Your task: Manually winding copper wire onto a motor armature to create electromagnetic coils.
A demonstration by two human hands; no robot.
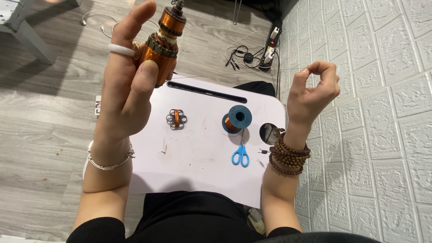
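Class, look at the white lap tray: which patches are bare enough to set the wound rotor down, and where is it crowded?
On the white tray, bare patches lie between the small coil piece and the wire spool, and along the near edge left of the blue scissors. The right side is crowded: spool, scissors, round hole.

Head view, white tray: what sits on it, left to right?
Small winding → blue spool of copper wire → scissors → round hole at the edge of the tray. Above it, the left hand holds a motor armature; the right hand pinches a thin wire.
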